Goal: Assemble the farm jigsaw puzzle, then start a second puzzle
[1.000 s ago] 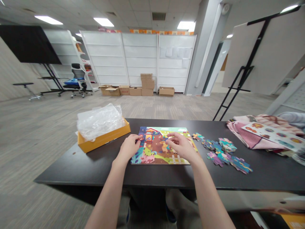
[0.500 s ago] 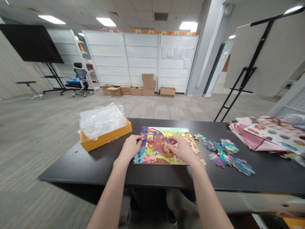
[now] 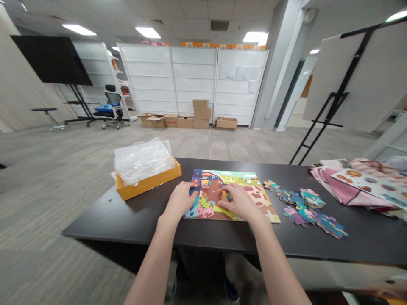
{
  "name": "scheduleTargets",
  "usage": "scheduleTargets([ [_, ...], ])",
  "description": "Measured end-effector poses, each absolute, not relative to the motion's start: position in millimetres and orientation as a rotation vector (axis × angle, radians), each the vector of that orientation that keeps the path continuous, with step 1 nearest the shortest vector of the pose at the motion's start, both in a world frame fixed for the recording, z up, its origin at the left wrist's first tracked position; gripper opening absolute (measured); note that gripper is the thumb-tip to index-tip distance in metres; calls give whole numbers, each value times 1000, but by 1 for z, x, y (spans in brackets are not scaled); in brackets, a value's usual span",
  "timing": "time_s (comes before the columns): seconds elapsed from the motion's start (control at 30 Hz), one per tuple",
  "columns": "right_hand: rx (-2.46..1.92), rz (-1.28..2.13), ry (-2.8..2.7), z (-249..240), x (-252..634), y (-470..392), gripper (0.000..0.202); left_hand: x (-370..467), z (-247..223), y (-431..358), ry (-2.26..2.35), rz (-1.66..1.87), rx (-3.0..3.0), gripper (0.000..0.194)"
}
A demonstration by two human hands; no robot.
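Observation:
A colourful farm-scene puzzle board (image 3: 211, 190) lies flat on the black table (image 3: 127, 224). My left hand (image 3: 184, 197) rests at the board's left edge, fingers apart and holding nothing. Over the middle of the board is my right hand (image 3: 237, 199), its thumb and fingers spread around a small orange and teal figure (image 3: 225, 195) in the picture; no loose piece shows between them. Several loose puzzle pieces (image 3: 305, 209) lie in overlapping piles to the right of the board.
A yellow box (image 3: 149, 183) with clear plastic wrapping (image 3: 143, 161) stands at the table's left. Pink cloth (image 3: 340, 182) and a printed sheet (image 3: 372, 186) lie at the right. Cardboard boxes (image 3: 201, 118) and white shelves (image 3: 193, 80) are across the floor.
The whole view has shifted, so the table things appear slightly farther right. My right hand has moved a little lower and left over the board, with its fingers wider apart.

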State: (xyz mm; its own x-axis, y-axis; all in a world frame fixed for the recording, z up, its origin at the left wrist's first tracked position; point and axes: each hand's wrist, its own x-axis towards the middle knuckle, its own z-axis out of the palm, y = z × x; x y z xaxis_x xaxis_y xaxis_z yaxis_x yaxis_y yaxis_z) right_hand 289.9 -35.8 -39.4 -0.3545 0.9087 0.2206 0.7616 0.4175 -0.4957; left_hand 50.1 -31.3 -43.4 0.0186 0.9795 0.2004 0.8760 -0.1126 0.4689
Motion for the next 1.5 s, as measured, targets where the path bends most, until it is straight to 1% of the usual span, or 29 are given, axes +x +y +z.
scheduleTargets([
  [0.4,-1357,445,-2251,-34,275,-36,27,51,-44,-34,1958,668,2120,31],
  [0.6,-1266,490,-2279,-33,276,-35,19,51,-44,-34,1955,658,2141,31],
  [0.83,-1236,499,-2316,-32,280,-35,17,52,-43,-36,1950,654,2134,31],
  [0.97,-1239,485,-2301,-23,280,-30,14,55,-38,-43,1959,619,2143,33],
  [1.03,-1275,437,-2265,-16,277,-24,14,57,-31,-49,1966,596,2171,33],
  [1.13,-1358,350,-2236,-9,273,-13,15,59,-21,-59,1933,548,2238,28],
  [1.23,-1451,296,-2233,-12,269,-6,15,60,-16,-66,1827,508,2315,25],
  [1.33,-1489,303,-2260,-22,270,-4,15,61,-18,-70,1775,489,2342,28],
  [1.5,-1548,225,-2275,-36,269,0,25,60,-28,-72,1771,488,2373,36],
])
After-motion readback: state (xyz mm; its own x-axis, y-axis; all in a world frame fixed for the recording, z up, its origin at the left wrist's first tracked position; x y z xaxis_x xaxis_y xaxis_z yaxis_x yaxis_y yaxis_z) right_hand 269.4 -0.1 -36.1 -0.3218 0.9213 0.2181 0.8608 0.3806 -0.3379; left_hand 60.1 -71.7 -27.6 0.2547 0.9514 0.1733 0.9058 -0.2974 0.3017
